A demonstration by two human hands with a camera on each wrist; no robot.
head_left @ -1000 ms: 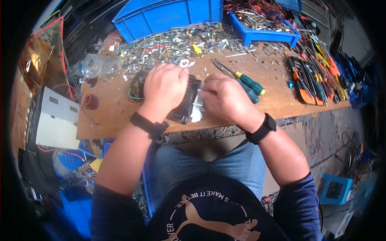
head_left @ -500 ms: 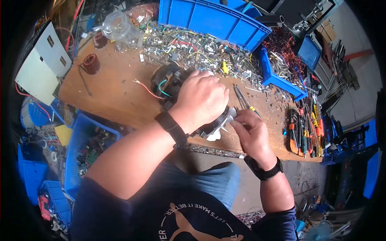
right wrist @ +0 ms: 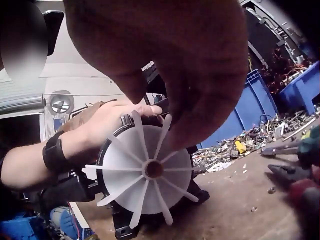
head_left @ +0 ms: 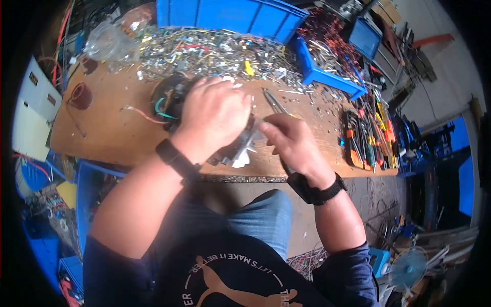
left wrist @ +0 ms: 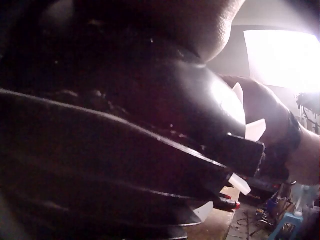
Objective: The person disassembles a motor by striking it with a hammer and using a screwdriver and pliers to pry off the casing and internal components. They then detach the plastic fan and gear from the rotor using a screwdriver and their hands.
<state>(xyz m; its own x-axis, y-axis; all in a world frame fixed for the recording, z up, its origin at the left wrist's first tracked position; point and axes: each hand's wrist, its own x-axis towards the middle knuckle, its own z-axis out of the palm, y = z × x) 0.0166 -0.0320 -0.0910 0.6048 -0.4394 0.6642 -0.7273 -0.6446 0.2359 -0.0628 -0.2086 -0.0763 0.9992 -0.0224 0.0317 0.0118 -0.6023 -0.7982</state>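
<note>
A black motor (head_left: 171, 92) lies on its side on the wooden bench, green and reddish wires coming out of its left end. Over its body lies my left hand (head_left: 215, 115), its fingers bent down across the far side to grip it. At the right end sits a white fan wheel (right wrist: 125, 155) with thin radial blades and a brown centre hole. My right hand (head_left: 294, 143) pinches the fan's upper edge between thumb and fingers; in the right wrist view those fingers hide part of the rim. The dark housing (left wrist: 100, 150) fills most of the left wrist view.
Pliers (head_left: 275, 102) lie just beyond my right hand. Loose scrap (head_left: 204, 59) covers the bench's back, before a large blue crate (head_left: 230, 18). A smaller blue bin (head_left: 332, 77) and a row of tools (head_left: 365, 138) are at right; a reddish-brown ring (head_left: 81, 96) stands at left.
The head view has swung about, shifting the whole scene. My left hand stays on the motor. My right hand remains at the fan, now with its fingertips nearer the upper edge.
</note>
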